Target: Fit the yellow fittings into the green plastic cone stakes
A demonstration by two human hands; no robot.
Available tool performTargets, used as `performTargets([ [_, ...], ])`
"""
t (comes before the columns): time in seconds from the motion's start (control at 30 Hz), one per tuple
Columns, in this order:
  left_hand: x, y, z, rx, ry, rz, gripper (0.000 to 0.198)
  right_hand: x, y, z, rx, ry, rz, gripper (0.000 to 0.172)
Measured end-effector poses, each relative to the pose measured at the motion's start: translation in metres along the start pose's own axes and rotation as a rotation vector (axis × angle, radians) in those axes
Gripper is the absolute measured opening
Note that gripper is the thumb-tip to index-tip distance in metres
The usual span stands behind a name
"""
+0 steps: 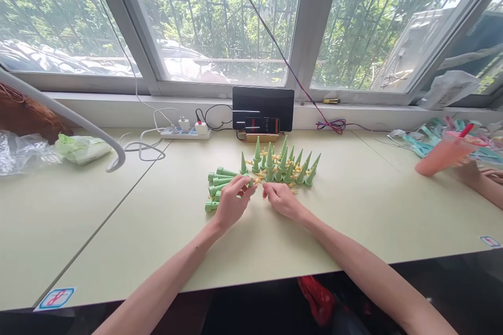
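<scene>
Between the pinched thumb and fingertips of the left hand (232,200), in front of the tablet (263,100) and slightly to its left, a small green piece (250,182) is being held, with a yellow bit (257,180) showing just at its end. The fingers of the right hand (283,200) are being held curled in, nearer the wearer than the tablet and slightly to its right; whether anything is being gripped there cannot be told.

Just in front of the tablet, a group of green cones (269,159) is being supported on the table (176,241), mostly upright with some leaning, and small yellow pieces (297,173) are being left loose among them. To the tablet's front left, green tubes (226,171) are being left lying on their sides, partly hidden by the left hand.

The work is apparently being carried on piece by piece and is being judged unfinished: one piece is being handled, while many cones, tubes and yellow pieces are being left apart. Which are being counted as done cannot be told.
</scene>
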State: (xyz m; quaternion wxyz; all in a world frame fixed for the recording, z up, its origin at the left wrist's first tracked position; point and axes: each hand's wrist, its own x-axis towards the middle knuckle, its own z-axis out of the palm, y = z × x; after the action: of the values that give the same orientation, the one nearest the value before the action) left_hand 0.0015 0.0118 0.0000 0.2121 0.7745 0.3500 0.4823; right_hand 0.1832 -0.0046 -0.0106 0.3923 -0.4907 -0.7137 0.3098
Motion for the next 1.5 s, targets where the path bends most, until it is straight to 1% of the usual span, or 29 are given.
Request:
performTargets([
  [0.2,0.001,-0.002,0.0,-0.004,0.043,-0.015,0.014,0.001,0.0,0.001,-0.03,-0.02,-0.063,0.052],
  [0.37,0.013,-0.001,-0.01,0.075,0.061,-0.025,0.017,0.001,-0.001,0.001,-0.035,-0.028,-0.06,0.051],
  [0.47,0.03,0.003,-0.019,0.164,0.117,0.017,0.018,0.001,-0.001,0.002,-0.03,-0.027,-0.048,0.051],
  [0.6,0.061,0.005,-0.027,0.159,0.206,-0.058,0.021,0.0,0.001,0.002,-0.027,-0.026,-0.045,0.05],
  [0.73,0.087,0.002,-0.024,0.123,0.272,-0.107,0.025,-0.001,0.002,0.002,-0.022,-0.03,-0.044,0.049],
  [0.83,0.098,-0.001,-0.018,0.096,0.286,-0.099,0.029,-0.001,0.003,0.002,-0.025,-0.028,-0.054,0.049],
  [1.0,0.102,-0.011,-0.011,0.119,0.3,-0.11,0.028,-0.001,0.003,0.002,-0.03,-0.029,-0.046,0.048],
  [1.17,0.096,-0.023,-0.007,0.16,0.241,-0.15,0.024,-0.002,0.002,0.001,-0.04,-0.039,-0.036,0.047],
  [1.27,0.092,-0.029,-0.005,0.171,0.226,-0.158,0.024,-0.003,0.001,0.001,-0.041,-0.039,-0.039,0.046],
  [1.5,0.09,-0.033,-0.004,0.165,0.217,-0.138,0.024,-0.002,0.001,0.0,-0.053,-0.041,-0.032,0.046],
])
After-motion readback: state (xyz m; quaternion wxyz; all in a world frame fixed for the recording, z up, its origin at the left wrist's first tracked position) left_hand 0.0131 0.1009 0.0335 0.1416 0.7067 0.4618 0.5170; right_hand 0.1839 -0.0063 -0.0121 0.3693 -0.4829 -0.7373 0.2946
